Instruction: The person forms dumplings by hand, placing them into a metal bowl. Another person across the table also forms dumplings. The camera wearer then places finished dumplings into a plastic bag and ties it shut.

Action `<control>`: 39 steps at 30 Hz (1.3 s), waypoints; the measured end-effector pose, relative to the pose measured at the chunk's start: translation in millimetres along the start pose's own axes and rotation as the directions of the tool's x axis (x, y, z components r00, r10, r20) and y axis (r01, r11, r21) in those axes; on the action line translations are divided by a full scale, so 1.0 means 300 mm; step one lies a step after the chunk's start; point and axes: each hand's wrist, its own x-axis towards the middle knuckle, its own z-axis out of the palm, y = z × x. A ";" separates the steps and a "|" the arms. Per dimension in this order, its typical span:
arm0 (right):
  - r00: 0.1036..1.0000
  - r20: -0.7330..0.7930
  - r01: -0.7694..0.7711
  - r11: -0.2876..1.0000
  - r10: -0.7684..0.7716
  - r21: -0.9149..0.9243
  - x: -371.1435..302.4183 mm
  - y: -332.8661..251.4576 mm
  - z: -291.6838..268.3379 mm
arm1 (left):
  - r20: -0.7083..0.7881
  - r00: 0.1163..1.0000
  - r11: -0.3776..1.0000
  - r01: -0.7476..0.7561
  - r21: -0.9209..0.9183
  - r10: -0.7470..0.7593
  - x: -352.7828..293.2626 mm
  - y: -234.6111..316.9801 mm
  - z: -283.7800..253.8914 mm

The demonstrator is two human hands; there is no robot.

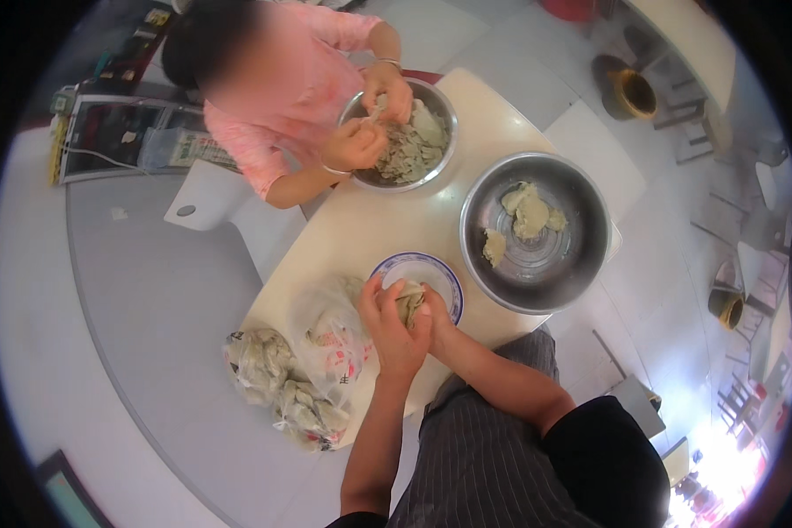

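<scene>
Cupped together, my left hand (391, 333) and my right hand (440, 321) hold a greenish-grey piece of dough (410, 304) between them. Part of the dough is hidden by my fingers. Beneath it stands a white bowl with a blue-patterned rim (455, 290). Just left of my left hand, a clear plastic bag (326, 339) with red print rests on the table. To the right is a large metal basin (581, 273) containing pale green dough lumps (530, 213).
Across the cream table (493, 114), a person in a pink top works over a metal bowl (451, 132) of small torn dough pieces. Filled plastic bags (262, 363) sit at the table's left edge. A white chair (211, 198) stands left; stools and baskets (634, 93) are farther right.
</scene>
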 end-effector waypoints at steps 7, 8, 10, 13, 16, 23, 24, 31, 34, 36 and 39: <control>0.944 0.328 0.046 0.997 -0.024 -0.060 0.099 0.078 -0.168 | -0.112 0.994 0.994 -0.005 -0.107 -0.007 -0.081 -0.010 -0.054; 0.939 0.343 0.024 0.994 0.013 -0.106 0.060 0.072 -0.145 | -0.144 0.990 0.994 -0.025 -0.102 0.010 -0.093 -0.023 -0.061; 0.949 0.315 0.048 0.977 0.020 -0.209 0.013 0.069 -0.092 | -0.195 0.979 0.992 -0.073 -0.098 0.053 -0.114 -0.032 -0.075; 0.969 0.240 0.143 0.912 -0.051 -0.383 -0.029 0.055 -0.029 | -0.191 0.977 0.989 -0.109 -0.097 0.089 -0.114 -0.050 -0.113; 0.975 0.224 0.114 0.854 0.003 -0.508 -0.038 0.048 -0.019 | -0.177 0.976 0.987 -0.143 -0.074 0.128 -0.148 -0.072 -0.122; 0.965 0.193 -0.093 0.918 0.179 -0.386 -0.075 0.006 0.015 | -0.132 0.948 0.950 -0.302 -0.083 0.290 -0.129 -0.033 -0.117; 0.976 0.143 -0.090 0.902 0.164 -0.422 -0.087 0.027 0.043 | -0.136 0.941 0.944 -0.322 -0.068 0.311 -0.140 -0.033 -0.121; 0.973 0.206 -0.012 0.920 0.100 -0.391 0.103 0.021 -0.163 | -0.225 0.900 0.919 -0.393 -0.040 0.374 -0.098 -0.057 -0.065; 0.993 0.103 0.090 0.914 -0.053 -0.396 -0.023 0.021 -0.026 | -0.244 0.916 0.933 -0.349 -0.089 0.320 -0.093 -0.056 -0.021; 0.983 0.147 0.157 0.902 -0.107 -0.401 0.012 0.011 -0.059 | -0.253 0.917 0.934 -0.343 -0.101 0.309 -0.085 -0.063 0.005; 0.981 0.170 0.158 0.889 -0.092 -0.430 0.057 0.015 -0.094 | -0.252 0.927 0.942 -0.315 -0.120 0.278 -0.070 -0.070 0.007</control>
